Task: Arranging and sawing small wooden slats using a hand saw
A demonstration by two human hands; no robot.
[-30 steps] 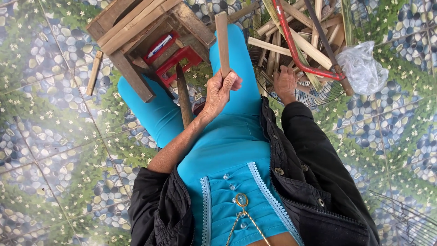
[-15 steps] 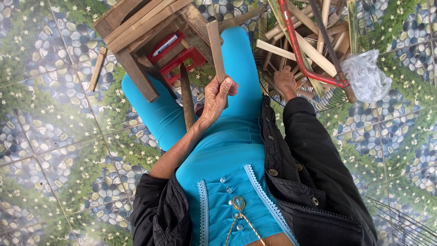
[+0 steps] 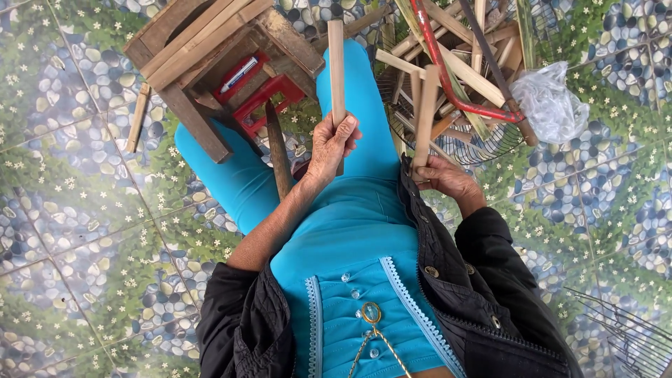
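I sit with my legs in bright blue trousers stretched over the floor, and each of my hands is closed round one cut length of bamboo: my left hand (image 3: 334, 143) grips a flat bamboo slat (image 3: 337, 63) near its lower end, so that it stands nearly upright above my thigh, and my right hand (image 3: 444, 177) is wrapped round the foot of a second bamboo stick (image 3: 424, 115), which rises in front of the wire basket (image 3: 448, 143). As I judge it, the work is well in hand but far from over: the two pieces I hold are already split and cut to length, while the basket beside my right knee is crammed with many more bamboo strips (image 3: 455, 66), a red-handled tool (image 3: 448, 70) lying across them (I cannot tell what kind of tool it is). A dark wooden handle (image 3: 278, 157) leans between my legs, untouched for now. To my left stands a low wooden stool (image 3: 217, 52) with a red box (image 3: 262, 98) tucked under it and a loose stick (image 3: 137, 117) lying just beside it. A crumpled clear plastic bag (image 3: 549, 101) rests at the basket's far edge. The floor (image 3: 77, 210) is tiled with a pattern of pebbles, green leaves and small white flowers; no walls show, so I cannot tell whether this is a room or a yard
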